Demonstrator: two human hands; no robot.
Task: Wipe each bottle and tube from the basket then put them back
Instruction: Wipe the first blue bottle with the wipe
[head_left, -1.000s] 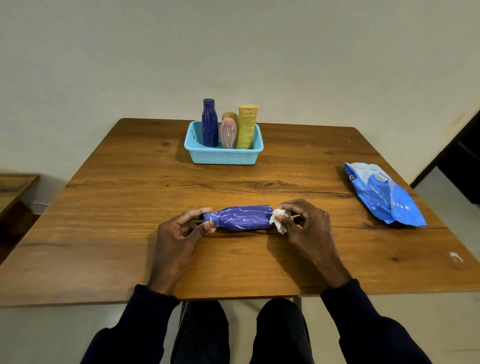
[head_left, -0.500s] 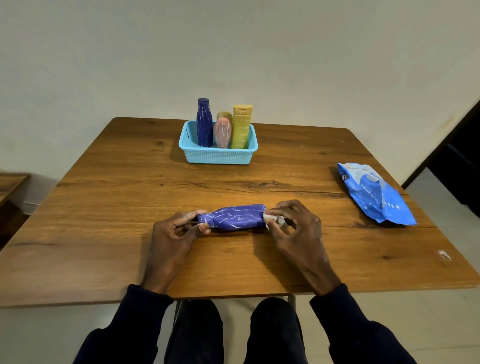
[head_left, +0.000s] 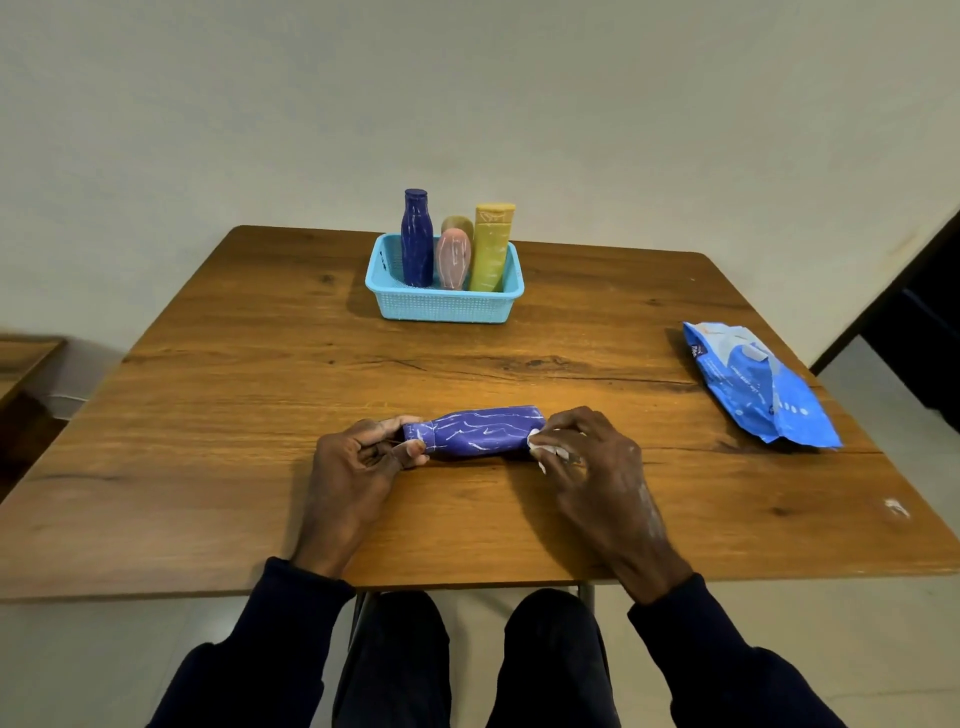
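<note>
Bridging left hand (head_left: 358, 467), right hand (head_left: 587, 462); bottle (head_left: 483, 434)

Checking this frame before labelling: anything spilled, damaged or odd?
White streaks cover the purple bottle and the bottles in the basket; a white smear marks the table near its right edge. Nothing spilled.

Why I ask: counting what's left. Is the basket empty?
No: a blue bottle, a pink bottle and a yellow tube stand in the basket.

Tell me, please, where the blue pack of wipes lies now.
In the head view, the wipes pack lies flat on the table near its right edge, apart from the right hand and nearer the person than the basket.
</note>
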